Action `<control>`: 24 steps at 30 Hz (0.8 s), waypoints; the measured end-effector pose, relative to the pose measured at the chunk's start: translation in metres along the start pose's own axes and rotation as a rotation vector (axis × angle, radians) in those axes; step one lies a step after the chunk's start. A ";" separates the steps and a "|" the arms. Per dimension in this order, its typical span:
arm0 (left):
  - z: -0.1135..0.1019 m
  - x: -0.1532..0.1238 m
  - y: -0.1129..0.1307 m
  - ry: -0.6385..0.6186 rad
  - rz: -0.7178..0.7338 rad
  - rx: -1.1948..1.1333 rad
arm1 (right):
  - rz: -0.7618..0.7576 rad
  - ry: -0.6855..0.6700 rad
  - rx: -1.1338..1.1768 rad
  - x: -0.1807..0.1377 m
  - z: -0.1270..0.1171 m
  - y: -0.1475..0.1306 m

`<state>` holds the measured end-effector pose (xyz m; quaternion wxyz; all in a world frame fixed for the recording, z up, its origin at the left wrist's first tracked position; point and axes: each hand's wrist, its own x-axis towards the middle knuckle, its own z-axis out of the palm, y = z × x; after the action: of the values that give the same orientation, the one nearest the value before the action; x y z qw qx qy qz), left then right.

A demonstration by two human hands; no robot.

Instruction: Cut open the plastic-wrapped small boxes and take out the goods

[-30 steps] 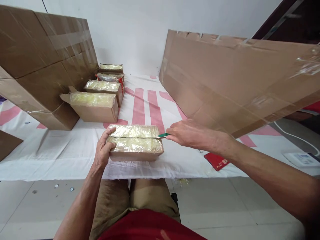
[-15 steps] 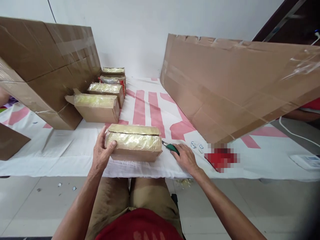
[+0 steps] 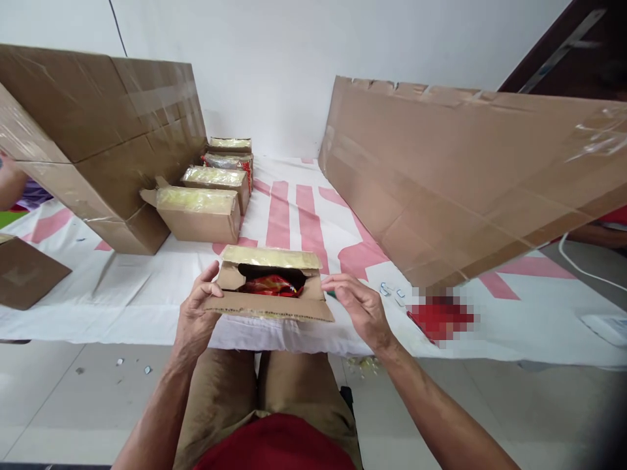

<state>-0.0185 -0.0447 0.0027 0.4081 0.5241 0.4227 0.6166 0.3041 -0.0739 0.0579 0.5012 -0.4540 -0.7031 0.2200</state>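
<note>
A small cardboard box (image 3: 270, 305) with taped flaps sits at the near edge of the white and pink cloth. Its near flap is folded down toward me and a red packet (image 3: 272, 285) shows inside. My left hand (image 3: 196, 313) grips the box's left end, thumb on the inner side flap. My right hand (image 3: 356, 305) holds the right end of the near flap, fingers curled on the cardboard. Just behind my right hand a sliver of a green-handled knife (image 3: 332, 294) lies on the cloth.
Several taped small boxes (image 3: 198, 212) line up beside a large carton (image 3: 98, 130) at left. A long flat cardboard sheet (image 3: 465, 176) leans at right. Small white bits (image 3: 390, 290) and a blurred red item (image 3: 438, 318) lie right of my hand. Another person's arm (image 3: 10, 183) shows far left.
My right hand drew the green knife out of the taped seam, laid it on the cloth, then moved to the box. The near flap has opened, exposing the red packet.
</note>
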 end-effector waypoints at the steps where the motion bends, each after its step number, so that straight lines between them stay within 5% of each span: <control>1: -0.001 -0.002 0.001 -0.012 0.002 0.009 | -0.017 -0.047 -0.032 0.003 0.001 -0.002; 8: 0.001 -0.007 0.010 -0.010 0.071 0.112 | -0.105 -0.427 -0.641 0.043 0.008 -0.033; 13: -0.002 -0.006 0.010 -0.054 0.109 0.147 | -0.089 -0.478 -0.969 0.073 0.026 -0.040; 19: 0.000 -0.006 0.006 -0.059 0.080 0.163 | -0.112 -0.592 -0.957 0.095 0.040 -0.015; 24: 0.002 -0.008 0.004 -0.039 0.085 0.147 | -0.160 -0.603 -0.948 0.097 0.033 -0.025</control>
<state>-0.0158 -0.0535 0.0045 0.3501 0.5821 0.4361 0.5903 0.2554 0.0025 0.1128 0.0345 -0.4918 -0.8692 -0.0386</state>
